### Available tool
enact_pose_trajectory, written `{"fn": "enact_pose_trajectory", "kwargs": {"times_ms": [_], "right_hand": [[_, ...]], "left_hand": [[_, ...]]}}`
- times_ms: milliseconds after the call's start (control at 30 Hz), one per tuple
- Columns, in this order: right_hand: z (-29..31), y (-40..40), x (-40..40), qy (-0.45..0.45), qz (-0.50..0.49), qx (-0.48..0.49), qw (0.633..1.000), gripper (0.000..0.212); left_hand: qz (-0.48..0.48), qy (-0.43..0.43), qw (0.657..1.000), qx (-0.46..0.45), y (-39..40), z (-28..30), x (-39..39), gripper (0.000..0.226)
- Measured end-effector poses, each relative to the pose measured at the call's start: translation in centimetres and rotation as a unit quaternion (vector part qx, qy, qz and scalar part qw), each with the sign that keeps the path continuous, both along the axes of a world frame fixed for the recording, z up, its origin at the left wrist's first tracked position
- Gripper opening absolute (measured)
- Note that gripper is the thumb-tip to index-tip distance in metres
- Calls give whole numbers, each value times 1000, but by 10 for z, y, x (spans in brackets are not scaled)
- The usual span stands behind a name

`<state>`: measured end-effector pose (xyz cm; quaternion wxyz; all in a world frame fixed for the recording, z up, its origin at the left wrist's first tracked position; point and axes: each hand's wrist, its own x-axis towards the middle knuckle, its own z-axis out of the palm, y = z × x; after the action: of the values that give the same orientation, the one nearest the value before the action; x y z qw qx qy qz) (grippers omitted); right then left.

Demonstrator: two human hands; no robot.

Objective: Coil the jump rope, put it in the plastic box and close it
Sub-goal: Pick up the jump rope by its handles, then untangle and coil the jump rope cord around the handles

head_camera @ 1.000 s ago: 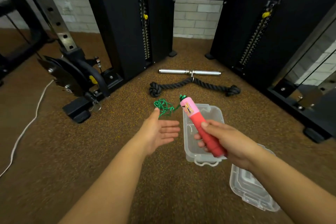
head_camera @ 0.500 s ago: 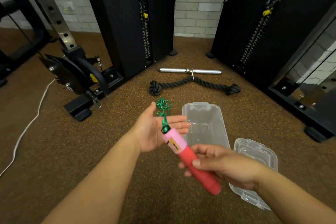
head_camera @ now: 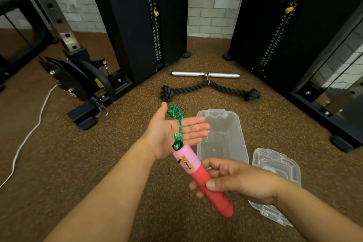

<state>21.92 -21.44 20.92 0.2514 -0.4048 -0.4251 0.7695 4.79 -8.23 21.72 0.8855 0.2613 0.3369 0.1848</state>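
Since a moment earlier, the right hand (head_camera: 237,180) had swung the jump rope handle (head_camera: 202,177) from above the box (head_camera: 222,133) toward the left hand (head_camera: 174,133). It gripped the handle; the left lay open, palm up, green cord (head_camera: 177,118) draped across, likely ready for coiling. Right of the box lay its lid (head_camera: 275,184).

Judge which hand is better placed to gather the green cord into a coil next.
Probably the left hand: it is open, palm up, with the green cord lying across it. The right hand is occupied gripping the red handle, so it can feed cord.
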Motion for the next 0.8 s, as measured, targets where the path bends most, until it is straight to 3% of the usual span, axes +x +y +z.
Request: {"fn": "enact_pose_trajectory", "kwargs": {"times_ms": [167, 300, 433, 500, 567, 633, 733, 800], "right_hand": [[-19, 3, 5, -139, 42, 11, 989, 33], [-25, 5, 2, -239, 34, 73, 968, 28], [-29, 10, -4, -376, 13, 167, 911, 24], [-27, 11, -6, -426, 35, 203, 881, 34], [-26, 16, 0, -466, 43, 192, 863, 61], [-18, 22, 9, -435, -15, 169, 885, 66], [-1, 30, 14, -345, -145, 230, 898, 62], [4, 33, 8, -287, -165, 259, 908, 69]], "left_hand": [[22, 18, 997, 74, -6, 9, 0, 49], [52, -33, 996, 63, -8, 15, -2, 46], [21, -56, 997, 54, -11, 19, -1, 44], [-22, -43, 997, 65, -14, 21, 0, 41], [-68, -23, 994, 87, -16, 21, -2, 38], [-116, -21, 988, 96, -16, 20, -4, 38], [-195, -25, 975, 102, -19, 19, -4, 41], [-235, -15, 965, 116, -22, 19, -2, 43]]}}
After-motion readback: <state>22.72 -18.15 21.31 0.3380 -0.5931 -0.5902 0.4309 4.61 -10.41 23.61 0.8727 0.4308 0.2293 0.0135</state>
